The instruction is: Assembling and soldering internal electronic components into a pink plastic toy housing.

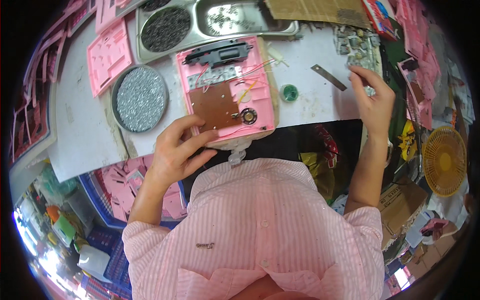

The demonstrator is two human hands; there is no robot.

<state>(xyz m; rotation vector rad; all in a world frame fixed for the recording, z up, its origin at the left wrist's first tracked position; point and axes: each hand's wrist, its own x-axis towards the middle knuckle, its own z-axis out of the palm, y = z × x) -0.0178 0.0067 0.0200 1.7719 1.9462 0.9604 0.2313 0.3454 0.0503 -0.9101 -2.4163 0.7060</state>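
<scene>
A pink plastic housing (265,90) lies open side up in front of me. It holds a brown board (212,102), a black bar-shaped part (220,54), a round speaker-like part (248,116) and thin red, white and yellow wires. My left hand (175,147) rests at its lower left corner, fingers apart, two fingertips on the board and the thumb off the near edge. My right hand (372,100) is raised at the right, beside a pile of small metal parts (357,47). Its thumb and forefinger come together; whatever lies between them is too small to make out.
Left of the housing stands a round dish of small silvery pieces (140,99). A steel tray (250,31) with dark screws is behind. A flat metal strip (328,77) and a small green-filled cup (289,93) lie to the right. A blue crate (100,200) of pink parts sits below left.
</scene>
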